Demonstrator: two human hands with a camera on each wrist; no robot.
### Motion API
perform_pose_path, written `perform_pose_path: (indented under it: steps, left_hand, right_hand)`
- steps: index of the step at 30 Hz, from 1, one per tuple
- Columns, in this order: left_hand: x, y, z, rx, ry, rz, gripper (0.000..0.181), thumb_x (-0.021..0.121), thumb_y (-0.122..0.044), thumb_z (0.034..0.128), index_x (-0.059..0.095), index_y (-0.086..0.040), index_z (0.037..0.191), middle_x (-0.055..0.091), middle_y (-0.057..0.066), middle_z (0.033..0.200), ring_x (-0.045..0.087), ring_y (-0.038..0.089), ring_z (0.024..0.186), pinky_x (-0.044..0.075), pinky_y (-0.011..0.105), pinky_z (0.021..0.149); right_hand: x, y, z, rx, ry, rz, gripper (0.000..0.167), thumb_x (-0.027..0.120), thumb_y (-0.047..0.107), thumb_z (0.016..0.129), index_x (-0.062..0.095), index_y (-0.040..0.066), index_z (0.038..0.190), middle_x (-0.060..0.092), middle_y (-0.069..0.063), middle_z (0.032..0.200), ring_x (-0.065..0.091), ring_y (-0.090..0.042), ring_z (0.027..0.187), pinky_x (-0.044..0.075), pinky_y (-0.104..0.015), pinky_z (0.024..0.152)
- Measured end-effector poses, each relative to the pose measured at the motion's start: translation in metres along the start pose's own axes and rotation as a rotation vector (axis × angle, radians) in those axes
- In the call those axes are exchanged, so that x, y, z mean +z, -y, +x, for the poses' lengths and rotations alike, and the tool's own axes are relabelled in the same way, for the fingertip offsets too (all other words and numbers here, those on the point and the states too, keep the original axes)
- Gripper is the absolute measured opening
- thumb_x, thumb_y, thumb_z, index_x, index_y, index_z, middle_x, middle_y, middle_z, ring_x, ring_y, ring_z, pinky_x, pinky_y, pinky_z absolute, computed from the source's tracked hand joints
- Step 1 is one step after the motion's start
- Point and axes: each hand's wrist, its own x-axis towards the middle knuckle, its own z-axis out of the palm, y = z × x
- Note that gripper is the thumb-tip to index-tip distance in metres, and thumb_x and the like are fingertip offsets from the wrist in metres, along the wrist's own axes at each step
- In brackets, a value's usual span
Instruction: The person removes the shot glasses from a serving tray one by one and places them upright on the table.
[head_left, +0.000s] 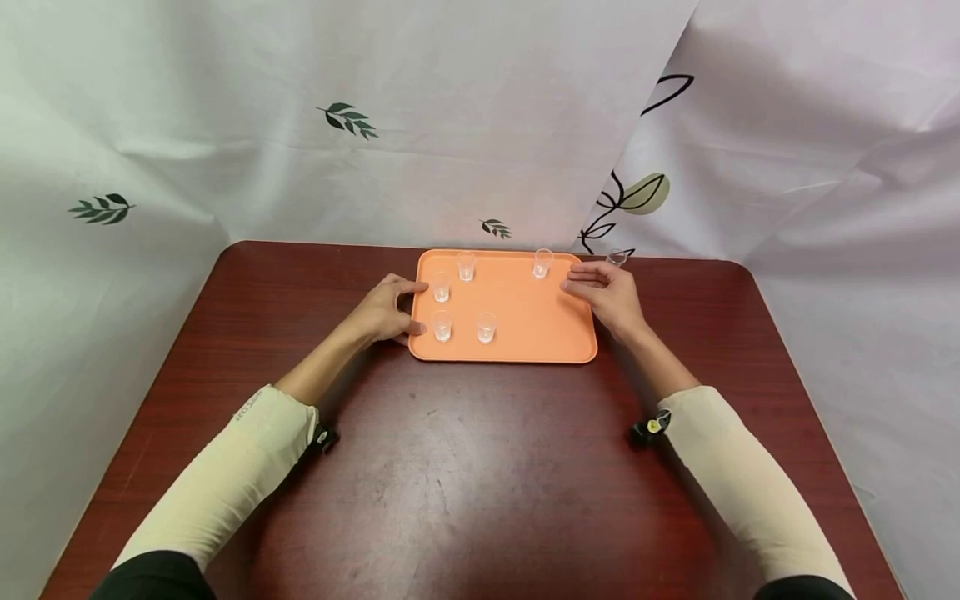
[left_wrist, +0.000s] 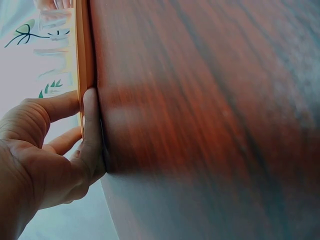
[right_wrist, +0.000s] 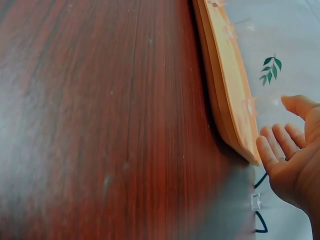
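Note:
An orange rectangular tray [head_left: 525,333] lies at the far side of the table, with several small clear cups on it. My left hand [head_left: 386,310] grips the tray's left edge, and in the left wrist view its fingers [left_wrist: 91,120] lie against the rim. Close to that hand stand one cup [head_left: 441,288] and another cup [head_left: 442,327]. My right hand [head_left: 611,298] is over the tray's right end, fingers extended and holding nothing. Left of its fingertips is a cup [head_left: 542,264]. Behind this hand, a further clear cup [head_left: 617,257] is partly visible off the tray.
The dark red-brown wooden table [head_left: 420,483] extends toward me. A white cloth [head_left: 450,125] with leaf prints hangs behind the table and at both sides. More cups are on the tray, one at the back [head_left: 467,267] and one near the front [head_left: 487,328].

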Motion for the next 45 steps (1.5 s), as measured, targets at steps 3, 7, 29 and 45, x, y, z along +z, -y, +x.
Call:
perform_pose_path:
  steps: [3,7,29,45]
  left_hand:
    - [0.0,-0.001,0.0,-0.003,0.001,0.011,0.084,0.086,0.008,0.0919,0.053,-0.005,0.168,0.039,0.021,0.163,0.067,0.031,0.097,0.072,0.033,0.061]
    - [-0.001,-0.002,0.0,-0.004,0.002,0.027,0.083,0.086,0.007,0.0925,0.053,-0.006,0.168,0.04,0.021,0.163,0.066,0.033,0.103,0.073,0.032,0.062]
    - [-0.002,-0.006,0.003,-0.022,0.044,0.056,0.099,0.084,0.009,0.0914,0.038,-0.011,0.177,0.036,0.022,0.162,0.066,0.031,0.095,0.073,0.034,0.062]
    - [-0.001,-0.009,0.005,-0.044,0.045,0.087,0.099,0.084,0.009,0.0907,0.039,-0.014,0.176,0.035,0.021,0.164,0.067,0.036,0.103,0.074,0.036,0.062]
  right_hand:
    - [0.005,0.0,0.003,0.01,0.002,-0.032,0.049,0.088,0.005,0.097,0.07,-0.014,0.138,0.075,-0.032,0.132,0.074,0.003,0.098,0.066,-0.01,0.087]
    - [0.011,0.0,0.008,0.02,0.002,-0.047,0.049,0.087,0.005,0.097,0.07,-0.013,0.139,0.071,-0.037,0.138,0.072,0.003,0.099,0.064,-0.007,0.086]
    - [0.036,-0.001,0.024,0.039,-0.016,-0.073,0.055,0.088,0.003,0.094,0.07,-0.008,0.144,0.073,-0.032,0.139,0.07,0.001,0.096,0.061,-0.008,0.088]
    - [0.051,-0.001,0.032,0.011,-0.077,-0.091,0.049,0.088,0.007,0.096,0.071,-0.01,0.14,0.074,-0.028,0.133,0.07,-0.01,0.104,0.06,-0.007,0.086]
